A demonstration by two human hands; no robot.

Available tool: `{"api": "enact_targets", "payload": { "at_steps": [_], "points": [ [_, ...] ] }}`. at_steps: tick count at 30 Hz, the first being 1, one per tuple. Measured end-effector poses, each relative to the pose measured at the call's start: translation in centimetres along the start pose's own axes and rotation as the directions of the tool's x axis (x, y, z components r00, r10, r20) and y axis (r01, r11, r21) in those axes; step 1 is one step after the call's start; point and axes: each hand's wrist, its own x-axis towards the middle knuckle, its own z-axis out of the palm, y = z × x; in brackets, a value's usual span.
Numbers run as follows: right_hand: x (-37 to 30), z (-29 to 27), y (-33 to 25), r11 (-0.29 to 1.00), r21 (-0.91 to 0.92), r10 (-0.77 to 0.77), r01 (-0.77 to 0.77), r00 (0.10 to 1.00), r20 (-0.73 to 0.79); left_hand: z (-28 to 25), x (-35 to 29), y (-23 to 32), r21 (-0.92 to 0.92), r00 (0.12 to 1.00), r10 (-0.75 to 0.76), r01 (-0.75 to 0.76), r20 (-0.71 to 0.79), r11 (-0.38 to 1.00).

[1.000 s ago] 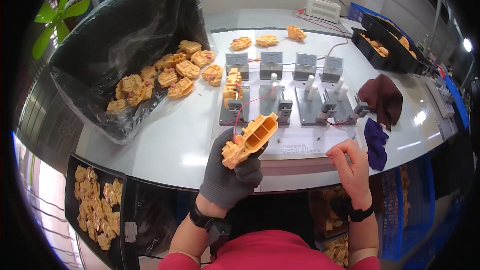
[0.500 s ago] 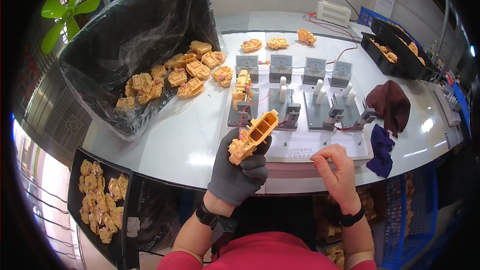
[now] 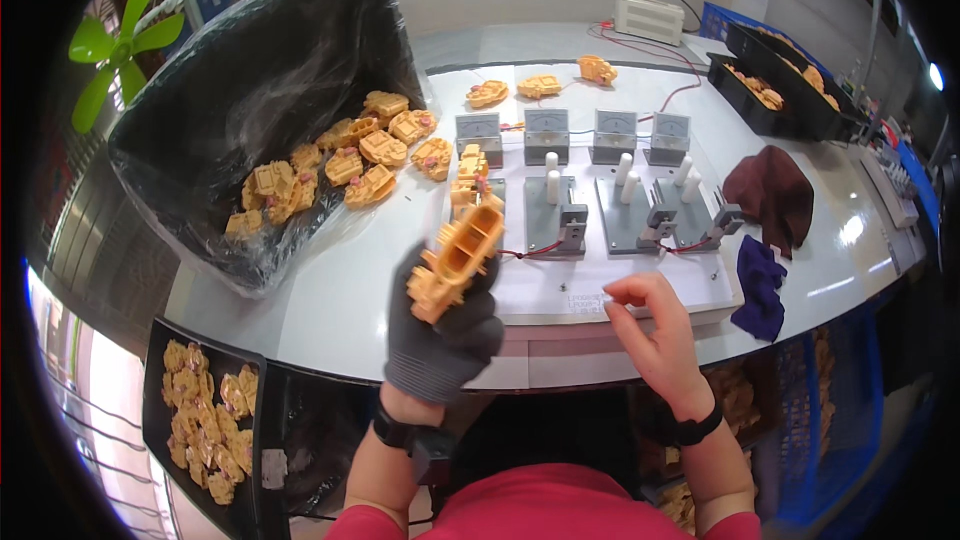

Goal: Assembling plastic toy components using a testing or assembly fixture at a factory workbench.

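My left hand (image 3: 440, 340), in a dark grey glove, is closed round a yellow-orange plastic housing (image 3: 458, 258). The housing is tilted, with its open hollow facing up. Behind it, a similar housing (image 3: 473, 175) sits on the leftmost test fixture, partly hidden by the held one. My right hand (image 3: 655, 335) is bare and hovers over the front edge of the white board. Its fingers are curled, with thumb and forefinger tips a little apart and nothing visible between them. Nearest to it are the grey test fixtures (image 3: 622, 215) with white pegs.
Several meters (image 3: 546, 135) stand behind the fixtures. At left, a black plastic-lined bin (image 3: 250, 60) lies tipped with housings spilling out. A black tray (image 3: 262, 390) is below it. Brown (image 3: 770, 195) and purple cloths (image 3: 760, 290) lie right. Black trays (image 3: 735, 105) stand at far right.
My left hand has moved left with the housing, which now overlaps the leftmost fixture in view. My right hand has shifted slightly left. The whole view has turned a little.
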Motion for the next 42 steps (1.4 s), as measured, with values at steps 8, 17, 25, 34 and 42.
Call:
{"api": "enact_targets", "payload": {
  "at_steps": [8,17,25,34,42],
  "points": [
    [3.1,3.1,1.9,0.980,0.179,0.096,-0.085,0.994,-0.051,7.6,4.8,6.3,0.976,0.937,0.314,-0.191,0.150,0.105],
    [4.0,4.8,2.2,0.967,0.254,-0.010,0.015,1.000,-0.021,6.9,14.6,7.0,0.925,0.974,0.209,-0.003,0.089,-0.380],
    [3.6,4.4,3.0,0.934,0.353,-0.064,0.057,0.998,0.008,5.2,16.4,7.0,0.609,0.988,-0.031,-0.117,0.149,-0.785],
    [3.7,4.2,2.9,0.889,0.440,-0.115,0.130,0.992,-0.060,5.0,18.7,7.3,0.691,0.974,-0.210,-0.213,0.090,-0.691],
    [3.5,4.8,3.5,0.867,0.486,-0.081,0.104,0.994,-0.069,1.8,22.9,9.3,0.131,0.805,-0.543,-0.581,0.241,-0.803]
  ]
}}
